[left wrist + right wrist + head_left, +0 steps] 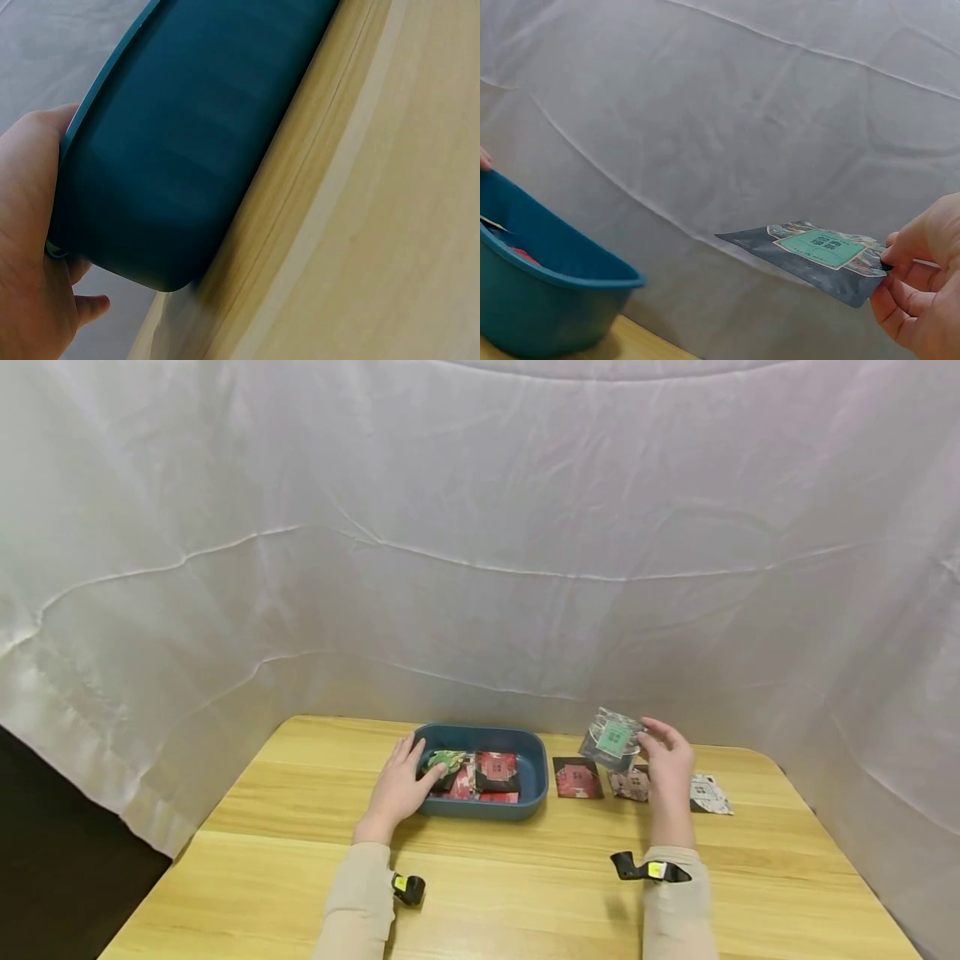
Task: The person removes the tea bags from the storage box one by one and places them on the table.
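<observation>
Nearest the camera: two beige sleeves [356, 902], a small black camera strapped at each wrist, both arms reaching across the wooden desk [517, 893] toward its far edge. Blue bin [480, 810] sits along that edge, left of the middle. Left hand [397, 787] straddles the bin's left end wall, thumb over the rim and inside, fingers down the outside: grasping, a hold that would likely steady the bin without hiding much of what lies in it. Inside, several flat packets overlap: a green-and-yellow one [447, 762] by the thumb, a dark red-labelled one [497, 770] toward the right, red ones partly under them. Right hand [670, 767] pinches the green-labelled packet [613, 739] near one edge, thumb above, fingers beneath; the packet is in the air, tilted, toward the desk's far edge. Pinching the margin probably leaves the label readable. Below and around it, right of the bin, packets lie flat along the far edge: a dark packet with red label [578, 777] just beside the bin, a pinkish one [628, 783] partly hidden, a white-labelled one [708, 794] toward the far right corner. Face-up in a loose row, presumably so each shows separately.
</observation>
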The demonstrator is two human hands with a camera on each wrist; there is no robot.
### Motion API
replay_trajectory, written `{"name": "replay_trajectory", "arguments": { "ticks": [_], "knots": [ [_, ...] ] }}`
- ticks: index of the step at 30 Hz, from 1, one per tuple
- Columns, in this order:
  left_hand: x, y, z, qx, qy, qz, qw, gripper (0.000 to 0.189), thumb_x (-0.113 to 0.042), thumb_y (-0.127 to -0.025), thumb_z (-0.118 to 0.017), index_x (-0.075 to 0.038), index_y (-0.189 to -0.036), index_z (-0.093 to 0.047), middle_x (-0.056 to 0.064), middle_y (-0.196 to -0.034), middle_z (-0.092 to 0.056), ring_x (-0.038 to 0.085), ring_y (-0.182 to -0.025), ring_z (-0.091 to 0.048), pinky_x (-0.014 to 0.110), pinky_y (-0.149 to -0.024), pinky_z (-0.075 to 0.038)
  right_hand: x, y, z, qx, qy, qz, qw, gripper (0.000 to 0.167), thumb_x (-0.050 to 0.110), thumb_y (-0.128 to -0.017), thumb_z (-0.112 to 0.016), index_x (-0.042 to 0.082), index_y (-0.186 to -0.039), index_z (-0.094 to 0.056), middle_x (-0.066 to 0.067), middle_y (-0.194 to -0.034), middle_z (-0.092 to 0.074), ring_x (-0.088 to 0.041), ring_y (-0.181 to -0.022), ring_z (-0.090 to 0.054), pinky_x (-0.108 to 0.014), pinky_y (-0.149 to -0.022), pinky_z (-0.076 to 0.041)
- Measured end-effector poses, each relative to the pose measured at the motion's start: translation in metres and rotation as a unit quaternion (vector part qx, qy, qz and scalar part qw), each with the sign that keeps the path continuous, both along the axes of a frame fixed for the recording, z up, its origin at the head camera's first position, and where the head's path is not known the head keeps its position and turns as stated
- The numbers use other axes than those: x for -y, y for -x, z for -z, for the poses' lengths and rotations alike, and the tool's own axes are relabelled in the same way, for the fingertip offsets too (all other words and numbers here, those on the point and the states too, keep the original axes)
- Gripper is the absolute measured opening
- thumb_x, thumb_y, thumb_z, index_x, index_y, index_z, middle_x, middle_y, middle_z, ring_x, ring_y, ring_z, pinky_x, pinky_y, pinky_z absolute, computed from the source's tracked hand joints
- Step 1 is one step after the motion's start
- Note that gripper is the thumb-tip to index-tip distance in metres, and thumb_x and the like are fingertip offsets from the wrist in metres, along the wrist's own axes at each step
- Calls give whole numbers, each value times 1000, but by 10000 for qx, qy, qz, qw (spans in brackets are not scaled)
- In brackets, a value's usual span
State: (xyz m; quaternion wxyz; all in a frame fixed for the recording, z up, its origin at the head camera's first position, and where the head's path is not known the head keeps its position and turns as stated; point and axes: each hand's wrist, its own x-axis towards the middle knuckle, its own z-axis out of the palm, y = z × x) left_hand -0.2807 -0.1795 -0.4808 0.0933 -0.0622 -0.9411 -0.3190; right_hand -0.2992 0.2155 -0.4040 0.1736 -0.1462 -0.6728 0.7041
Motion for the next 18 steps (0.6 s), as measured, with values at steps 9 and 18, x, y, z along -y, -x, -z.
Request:
{"name": "replay_trajectory", "arguments": {
  "ticks": [9,18],
  "knots": [
    [-1,0,-2,-86,-70,-22,9999,80,-60,-95,-48,-8,-153,-32,12,-164,-17,35,-152,-12,58,-120,-19,-34,-4,-1,-165,222,381,9989,28,2,-93,-62,10,-119,-68,13,-97,-62,3,-79,-62,-8,-73,-53],
    [1,-1,0,-78,-13,-46,10000,79,-60,-95,-47,-8,-153,-32,12,-164,-17,34,-153,-10,57,-121,-19,-72,-13,2,-411,1026,808,9906,26,-6,-88,-63,16,-95,-74,8,-92,-64,0,-70,-66,-11,-67,-55]
  ]
}}
